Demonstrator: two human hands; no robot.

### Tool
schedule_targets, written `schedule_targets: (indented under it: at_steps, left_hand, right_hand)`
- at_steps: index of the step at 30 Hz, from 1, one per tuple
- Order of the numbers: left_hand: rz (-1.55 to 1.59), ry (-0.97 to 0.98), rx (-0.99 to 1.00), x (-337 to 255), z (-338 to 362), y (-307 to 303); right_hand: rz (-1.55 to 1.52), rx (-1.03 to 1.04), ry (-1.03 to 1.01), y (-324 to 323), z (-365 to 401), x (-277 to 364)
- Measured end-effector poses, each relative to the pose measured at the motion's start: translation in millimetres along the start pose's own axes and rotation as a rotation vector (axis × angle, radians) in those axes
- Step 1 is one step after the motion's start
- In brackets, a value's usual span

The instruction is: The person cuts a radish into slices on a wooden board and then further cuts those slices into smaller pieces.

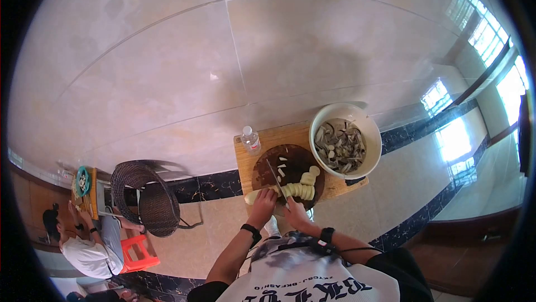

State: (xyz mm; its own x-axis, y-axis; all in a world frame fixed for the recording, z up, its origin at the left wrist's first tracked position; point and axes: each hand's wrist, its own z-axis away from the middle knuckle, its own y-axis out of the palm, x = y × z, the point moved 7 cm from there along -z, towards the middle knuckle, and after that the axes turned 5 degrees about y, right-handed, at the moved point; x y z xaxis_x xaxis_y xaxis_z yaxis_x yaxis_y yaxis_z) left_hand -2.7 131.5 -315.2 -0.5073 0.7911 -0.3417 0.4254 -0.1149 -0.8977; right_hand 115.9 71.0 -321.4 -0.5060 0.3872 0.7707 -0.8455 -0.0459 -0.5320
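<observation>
My right hand [297, 213] is closed around the handle of a knife [274, 176], whose blade stands across a pale, long vegetable [252, 196]. Pressed onto that vegetable, just left of the blade, is my left hand [265, 202], its fingers together. Round slices [301, 191] lie in a row to the right of the blade, and a few small pieces [281, 172] lie farther back. All of this rests on a round, dark brown cutting board [293, 157]. The vegetable's left end sticks out past the board's edge.
The board sits on a wooden table [274, 136] with a clear bottle [250, 140] and a large white basin [374, 138] of cut pieces in liquid. Leftward are a dark wicker chair [158, 209] and a co-worker [89, 250] on a red stool [137, 254], beside another small table.
</observation>
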Motion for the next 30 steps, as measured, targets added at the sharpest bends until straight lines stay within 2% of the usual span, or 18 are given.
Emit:
schedule_targets:
  at_steps: [7,13,17,26,30]
  left_hand:
    - [0.026,0.015,0.035,0,0,0]
    - [0.032,0.076,-0.047,0,3,0]
    - [0.05,0.051,-0.036,8,10,14]
    - [0.081,0.033,-0.059,6,5,-1]
    - [0.089,0.018,-0.062,9,6,1]
  right_hand:
    - [0.048,0.053,0.019,9,5,6]
    - [0.049,0.034,0.015,12,13,12]
    - [0.047,0.035,0.044,13,16,17]
    - [0.079,-0.016,0.081,16,17,19]
    - [0.045,0.023,0.087,22,16,15]
